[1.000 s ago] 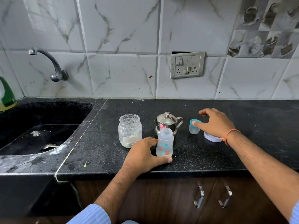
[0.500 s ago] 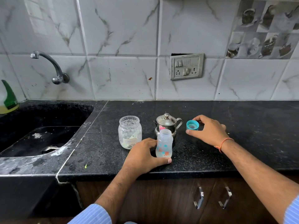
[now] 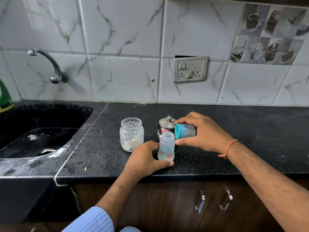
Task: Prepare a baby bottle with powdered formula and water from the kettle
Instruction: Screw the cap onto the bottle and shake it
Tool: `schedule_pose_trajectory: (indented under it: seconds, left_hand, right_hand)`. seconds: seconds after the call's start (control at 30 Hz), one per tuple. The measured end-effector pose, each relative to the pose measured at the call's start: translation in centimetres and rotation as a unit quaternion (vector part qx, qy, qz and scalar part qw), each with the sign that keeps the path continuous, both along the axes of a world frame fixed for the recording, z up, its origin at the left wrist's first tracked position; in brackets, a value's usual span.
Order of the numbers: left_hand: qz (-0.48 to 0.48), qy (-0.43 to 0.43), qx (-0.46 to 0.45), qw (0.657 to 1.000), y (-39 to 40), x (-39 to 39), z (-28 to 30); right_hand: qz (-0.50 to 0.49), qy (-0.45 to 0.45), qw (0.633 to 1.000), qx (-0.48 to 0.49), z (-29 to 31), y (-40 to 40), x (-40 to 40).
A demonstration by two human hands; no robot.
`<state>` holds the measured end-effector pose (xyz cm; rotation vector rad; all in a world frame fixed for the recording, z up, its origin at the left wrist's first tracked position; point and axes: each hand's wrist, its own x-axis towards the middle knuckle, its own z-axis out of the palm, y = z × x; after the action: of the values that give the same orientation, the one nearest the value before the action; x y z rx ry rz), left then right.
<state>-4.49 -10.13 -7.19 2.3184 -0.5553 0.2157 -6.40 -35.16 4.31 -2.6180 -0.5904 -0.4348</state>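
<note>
An open translucent baby bottle (image 3: 166,146) with orange and teal prints stands upright near the front of the black counter. My left hand (image 3: 144,160) grips its lower half. My right hand (image 3: 201,131) holds the bottle's teal-ringed cap (image 3: 184,130) on its side, its teal end just right of the bottle's mouth. A small steel kettle (image 3: 166,125) with a knobbed lid stands right behind the bottle, partly hidden. A clear lidless jar (image 3: 131,134) with a little pale powder at the bottom stands left of the kettle.
A black sink (image 3: 36,131) lies to the left with a wall tap (image 3: 50,65) above it and a green bottle (image 3: 5,97) at the far left edge. A switch plate (image 3: 190,69) is on the tiled wall. Cabinet handles (image 3: 225,202) are below the counter.
My right hand lifted the teal cap off the counter, turned it on its side and brought it left to the bottle's mouth. My left hand stayed on the bottle.
</note>
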Motion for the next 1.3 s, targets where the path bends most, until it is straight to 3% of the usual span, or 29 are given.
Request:
schedule_pose_trajectory:
  seconds: [0.2, 0.47, 0.77, 1.0, 1.13, 1.3]
  left_hand:
    - [-0.001, -0.003, -0.004, 1.000, 0.1, -0.1, 0.0]
    - [0.001, 0.003, 0.010, 1.000, 0.1, -0.1, 0.3]
    - [0.008, 0.008, 0.008, 1.000, 0.0, -0.4, 0.5]
    - [0.004, 0.005, -0.004, 1.000, 0.0, -0.4, 0.5]
    - [-0.001, 0.005, -0.003, 1.000, 0.0, -0.4, 0.5]
    - [-0.004, 0.004, -0.010, 1.000, 0.0, -0.4, 0.4]
  right_hand:
    - [0.035, 0.030, 0.999, 0.008, 0.2, 1.7, 0.2]
    - [0.077, 0.088, 0.985, 0.128, -0.8, 2.4, 1.2]
    - [0.110, 0.134, 0.913, 0.370, -6.0, 2.4, 1.5]
    - [0.130, 0.108, 0.866, 0.470, -8.8, 4.0, 0.6]
    - [0.123, 0.079, 0.857, 0.494, -9.7, 4.5, 0.6]
    - [0.115, 0.070, 0.872, 0.471, -10.0, 4.4, 1.0]
